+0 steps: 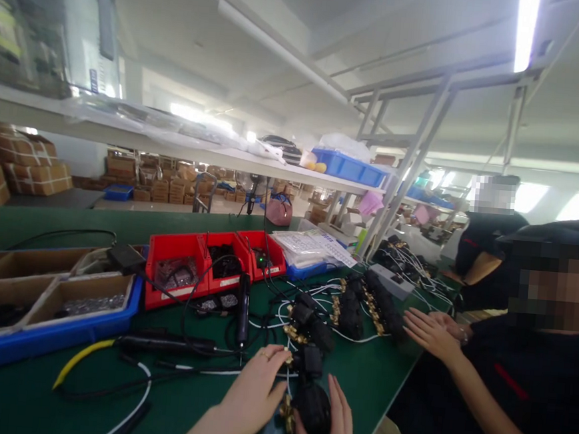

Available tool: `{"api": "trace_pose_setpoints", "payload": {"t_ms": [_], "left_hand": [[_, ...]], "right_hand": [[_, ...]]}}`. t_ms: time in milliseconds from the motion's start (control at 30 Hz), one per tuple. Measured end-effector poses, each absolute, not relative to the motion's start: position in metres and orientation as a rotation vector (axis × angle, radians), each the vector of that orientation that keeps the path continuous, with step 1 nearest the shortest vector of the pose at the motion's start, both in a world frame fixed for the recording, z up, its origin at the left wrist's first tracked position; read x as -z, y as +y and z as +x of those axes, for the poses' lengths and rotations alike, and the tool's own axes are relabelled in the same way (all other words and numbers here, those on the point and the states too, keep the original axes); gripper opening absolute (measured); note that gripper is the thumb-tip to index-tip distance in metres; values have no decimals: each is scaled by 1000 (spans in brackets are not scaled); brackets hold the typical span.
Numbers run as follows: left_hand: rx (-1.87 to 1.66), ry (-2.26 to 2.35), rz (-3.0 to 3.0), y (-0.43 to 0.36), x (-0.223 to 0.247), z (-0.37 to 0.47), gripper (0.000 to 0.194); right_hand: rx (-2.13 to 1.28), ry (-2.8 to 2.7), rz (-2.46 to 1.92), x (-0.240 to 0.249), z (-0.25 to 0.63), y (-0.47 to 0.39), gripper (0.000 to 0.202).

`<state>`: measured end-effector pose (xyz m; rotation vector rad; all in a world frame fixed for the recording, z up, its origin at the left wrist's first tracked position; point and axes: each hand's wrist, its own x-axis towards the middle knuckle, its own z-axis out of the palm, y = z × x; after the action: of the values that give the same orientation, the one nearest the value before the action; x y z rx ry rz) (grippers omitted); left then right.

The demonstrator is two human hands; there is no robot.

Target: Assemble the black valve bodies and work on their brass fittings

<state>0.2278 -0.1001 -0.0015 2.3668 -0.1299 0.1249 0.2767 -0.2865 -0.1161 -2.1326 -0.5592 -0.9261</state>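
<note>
Under my hands on the green bench is a black round-bodied unit [312,407] with a brass fitting [287,411] on its side. My right hand [336,418] is curled round that body, thumb on the near side and fingers on the far right. My left hand [256,385] is bent over just left of it, fingertips against another brass fitting [287,357] by a smaller black block [311,362]; its thumb is lower and apart from the fingers. A white cable runs between the pieces. Just beyond lie similar black units [311,322] with brass fittings.
Two electric screwdrivers [169,343] [243,310] with cables lie left of my hands. Red bins [173,295] and a blue divided tray [80,327] hold small parts. More black units [350,309] trail white cables. A co-worker's hands [433,332] are at the right edge.
</note>
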Motion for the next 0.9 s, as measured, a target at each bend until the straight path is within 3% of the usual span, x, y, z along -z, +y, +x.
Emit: {"api": "trace_pose_setpoints", "payload": {"t_ms": [267, 467, 667, 900], "left_hand": [[-362, -2, 2273, -112, 30, 283, 46], [-399, 144, 2278, -130, 21, 344, 59], [-344, 162, 2259, -131, 22, 393, 55], [-207, 49, 2158, -107, 27, 421, 43]], "right_hand": [[737, -531, -2035, 120, 296, -304, 51], [718, -545, -2002, 125, 305, -301, 50], [772, -426, -2002, 134, 311, -295, 53], [577, -342, -1930, 107, 335, -275, 53]]}}
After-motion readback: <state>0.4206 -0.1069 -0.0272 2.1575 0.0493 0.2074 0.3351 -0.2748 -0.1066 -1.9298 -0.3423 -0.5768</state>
